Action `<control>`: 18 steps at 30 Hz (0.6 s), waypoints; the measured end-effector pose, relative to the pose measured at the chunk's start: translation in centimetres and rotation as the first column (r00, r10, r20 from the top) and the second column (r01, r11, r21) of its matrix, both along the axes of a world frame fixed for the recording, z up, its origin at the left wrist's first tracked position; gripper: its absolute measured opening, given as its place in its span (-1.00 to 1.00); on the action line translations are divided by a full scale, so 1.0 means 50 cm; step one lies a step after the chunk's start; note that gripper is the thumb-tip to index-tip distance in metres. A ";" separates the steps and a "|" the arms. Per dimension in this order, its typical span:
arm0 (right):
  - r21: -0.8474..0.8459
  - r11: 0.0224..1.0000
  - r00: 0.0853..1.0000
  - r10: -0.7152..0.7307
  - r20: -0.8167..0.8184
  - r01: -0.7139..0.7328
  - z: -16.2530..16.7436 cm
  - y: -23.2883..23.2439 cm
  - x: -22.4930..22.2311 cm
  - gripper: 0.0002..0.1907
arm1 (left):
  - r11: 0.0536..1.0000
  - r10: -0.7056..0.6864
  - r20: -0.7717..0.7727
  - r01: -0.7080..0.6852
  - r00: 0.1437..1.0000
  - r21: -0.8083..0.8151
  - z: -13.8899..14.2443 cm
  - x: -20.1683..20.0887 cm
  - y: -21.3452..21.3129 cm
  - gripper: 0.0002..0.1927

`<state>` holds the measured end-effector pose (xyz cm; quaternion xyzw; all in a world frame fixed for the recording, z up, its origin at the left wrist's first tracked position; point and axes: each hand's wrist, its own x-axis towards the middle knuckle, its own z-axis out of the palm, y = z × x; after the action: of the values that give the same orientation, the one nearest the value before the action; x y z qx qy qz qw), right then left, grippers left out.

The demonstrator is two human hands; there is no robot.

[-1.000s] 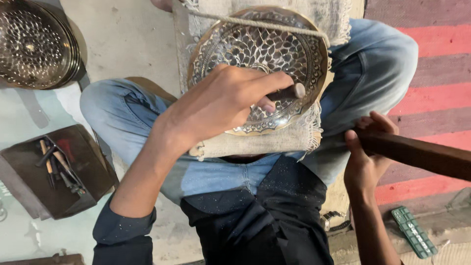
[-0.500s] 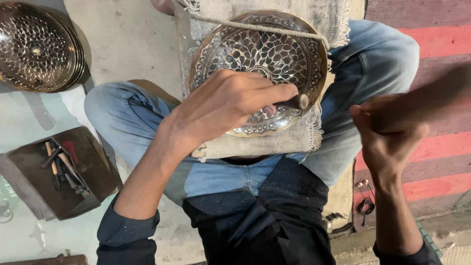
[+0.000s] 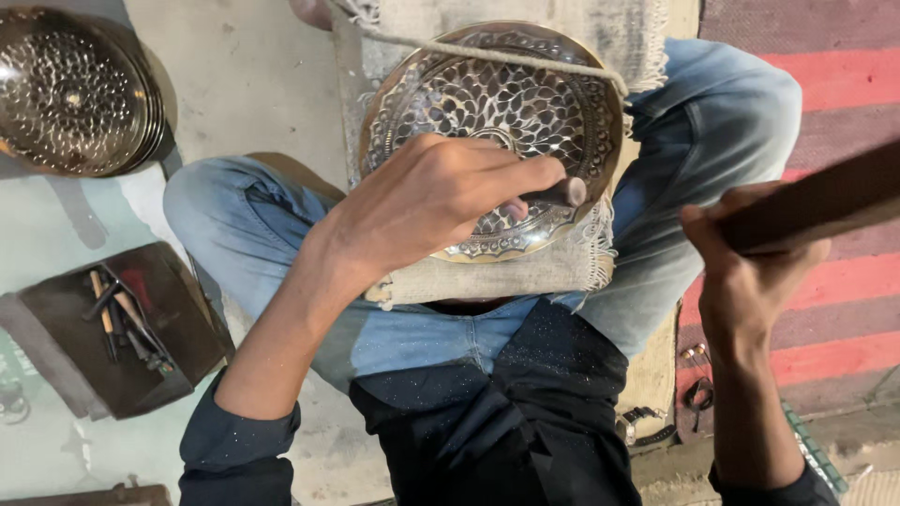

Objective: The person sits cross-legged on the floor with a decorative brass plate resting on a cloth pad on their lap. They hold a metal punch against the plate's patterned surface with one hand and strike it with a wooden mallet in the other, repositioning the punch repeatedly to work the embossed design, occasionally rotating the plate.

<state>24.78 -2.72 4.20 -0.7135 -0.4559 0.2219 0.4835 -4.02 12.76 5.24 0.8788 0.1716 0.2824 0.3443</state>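
An engraved round metal plate (image 3: 487, 94) lies on a burlap cloth (image 3: 497, 276) across my lap, with a cord (image 3: 487, 52) stretched over its upper part. My left hand (image 3: 422, 201) grips a short metal chisel (image 3: 562, 192), its tip against the plate's lower middle. My right hand (image 3: 741, 272) is raised to the right of the plate, wrapped round a dark wooden mallet (image 3: 825, 201) that points up and right.
A stack of similar engraved metal plates (image 3: 70, 89) sits at the top left. A dark tray with several chisels (image 3: 122, 323) rests on the floor at the left. A red striped mat (image 3: 825, 103) lies on the right, with small metal bits (image 3: 694, 394) beside my leg.
My right hand has lifted the mallet from beside my knee up toward the right of the plate. The left hand keeps the chisel on the plate.
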 end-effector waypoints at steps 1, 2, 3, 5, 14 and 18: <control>-0.019 1.000 1.000 0.001 0.019 -0.001 0.004 0.002 -0.002 -0.76 | 0.999 -0.001 -0.002 0.001 1.000 0.033 0.000 0.001 0.000 -0.56; -0.037 0.999 0.999 0.004 0.037 -0.003 0.007 0.005 -0.003 -0.78 | 0.998 0.000 -0.004 0.000 1.000 0.067 0.000 0.001 -0.001 -0.55; -0.057 0.998 0.999 0.011 0.053 -0.008 0.009 0.008 -0.004 -0.79 | 0.995 0.005 -0.008 -0.004 1.000 0.099 0.000 0.002 -0.001 -0.54; -0.132 0.991 0.944 0.047 0.328 -0.003 0.011 0.012 -0.003 -0.68 | 0.999 0.015 -0.033 -0.014 0.999 0.040 0.001 0.000 -0.003 -0.57; -0.052 0.992 0.965 0.121 0.234 -0.112 -0.012 0.011 0.011 -0.81 | 0.999 0.015 -0.013 -0.014 1.000 0.051 0.000 0.000 -0.006 -0.59; -0.163 0.982 0.904 0.156 0.397 -0.097 -0.005 0.009 0.000 -0.81 | 0.999 0.020 -0.003 -0.019 1.000 0.042 -0.004 -0.003 -0.007 -0.57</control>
<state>24.76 -2.28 3.96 -0.7449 -0.5756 0.1303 0.3113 -4.19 12.43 5.06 0.8847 0.1748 0.2877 0.3226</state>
